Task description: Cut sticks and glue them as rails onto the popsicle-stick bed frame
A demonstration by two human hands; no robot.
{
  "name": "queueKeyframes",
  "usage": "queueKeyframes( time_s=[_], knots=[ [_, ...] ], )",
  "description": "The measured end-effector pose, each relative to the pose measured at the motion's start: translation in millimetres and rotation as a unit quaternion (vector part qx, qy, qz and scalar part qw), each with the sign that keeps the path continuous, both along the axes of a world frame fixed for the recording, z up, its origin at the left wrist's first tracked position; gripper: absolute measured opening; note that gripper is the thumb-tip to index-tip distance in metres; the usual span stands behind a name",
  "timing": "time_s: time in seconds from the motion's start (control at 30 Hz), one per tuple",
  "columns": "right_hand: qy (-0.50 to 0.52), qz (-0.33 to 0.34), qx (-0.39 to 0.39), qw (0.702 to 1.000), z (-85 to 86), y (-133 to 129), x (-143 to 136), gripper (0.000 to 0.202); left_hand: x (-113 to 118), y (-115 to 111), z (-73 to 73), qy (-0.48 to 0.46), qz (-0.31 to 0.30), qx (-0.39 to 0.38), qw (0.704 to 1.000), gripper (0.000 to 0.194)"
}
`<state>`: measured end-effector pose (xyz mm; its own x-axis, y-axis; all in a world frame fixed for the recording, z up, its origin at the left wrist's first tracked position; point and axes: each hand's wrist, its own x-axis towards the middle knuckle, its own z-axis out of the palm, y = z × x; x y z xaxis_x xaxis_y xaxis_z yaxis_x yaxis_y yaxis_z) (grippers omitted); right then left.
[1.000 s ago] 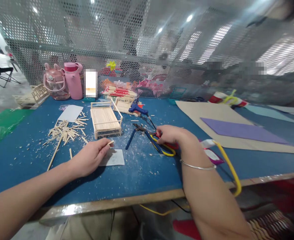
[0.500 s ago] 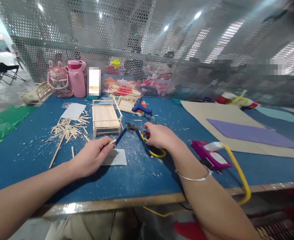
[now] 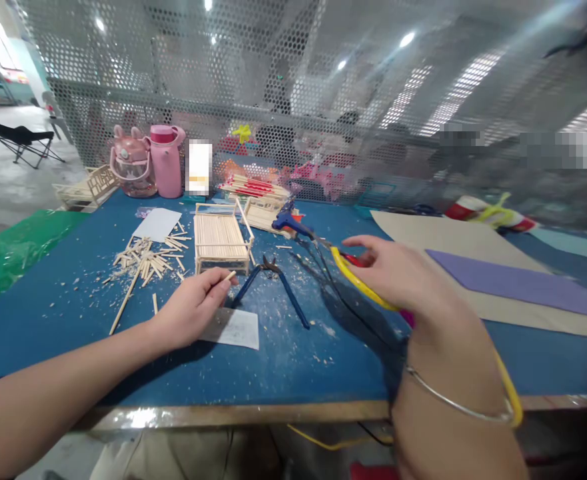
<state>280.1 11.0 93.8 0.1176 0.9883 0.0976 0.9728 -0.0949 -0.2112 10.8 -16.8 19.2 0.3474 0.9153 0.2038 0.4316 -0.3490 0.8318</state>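
Observation:
My left hand pinches a short wooden stick above a white paper. Over the table's right-centre, my right hand grips a red-handled tool with a yellow cable beside it; its exact form is partly hidden by my fingers. Blue-handled pliers lie with handles spread between my hands. Behind my left hand stands a small bed-like frame of sticks. A blue glue gun rests behind the pliers.
Cut sticks lie piled on the left of the blue table. Pink bottles stand at the back left before a perforated metal screen. Purple foam lies on beige sheets at the right.
My right hand has lifted away from beside the pliers and moved right with the red-handled tool and yellow cable. My left hand still holds the stick. The view has shifted slightly.

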Motion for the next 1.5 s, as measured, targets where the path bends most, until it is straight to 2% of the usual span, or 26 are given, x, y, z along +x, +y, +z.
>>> queueKeyframes(
  time_s=[0.07,0.13,0.23,0.3,0.5,0.7,1.0,1.13,1.3,1.5],
  knots=[
    [0.128,0.098,0.022,0.987,-6.4,-5.2,-16.1,0.035,-0.1,0.5,-1.1,-0.025,-0.002,-0.014,1.000,0.027],
    [0.219,0.216,0.011,0.952,-18.9,-9.9,-39.2,0.033,-0.3,0.2,-1.5,-0.050,0.001,-0.024,0.998,0.029],
    [0.239,0.333,0.042,0.911,-40.2,-13.4,-70.5,0.035,-0.1,-1.1,-0.6,-0.092,0.026,-0.038,0.995,0.033],
    [0.245,0.369,0.054,0.895,-50.7,-13.0,-81.4,0.039,-0.1,-1.6,0.4,-0.125,0.041,-0.040,0.991,0.035],
    [0.235,0.390,0.088,0.886,-60.2,-13.4,-85.9,0.037,-2.4,0.4,-2.5,-0.156,0.054,0.005,0.986,0.026],
    [0.226,0.406,0.092,0.881,-62.7,-17.2,-91.2,0.048,-3.1,0.5,-3.7,-0.168,0.041,0.061,0.983,0.016],
    [0.240,0.422,0.105,0.868,-67.1,-16.7,-91.6,0.051,-3.9,0.5,-5.4,-0.204,0.028,0.058,0.977,0.009],
    [0.249,0.434,0.102,0.860,-69.0,-17.1,-92.4,0.054,-4.4,-1.2,-4.4,-0.208,0.022,0.059,0.976,0.009],
    [0.260,0.451,0.107,0.847,-70.9,-16.2,-92.9,0.056,-3.7,-1.9,-0.7,-0.171,0.014,0.073,0.982,0.017],
    [0.264,0.448,0.146,0.842,-73.3,-18.2,-95.2,0.056,-4.0,-2.9,-0.2,-0.156,0.021,0.084,0.984,0.019]
  ],
)
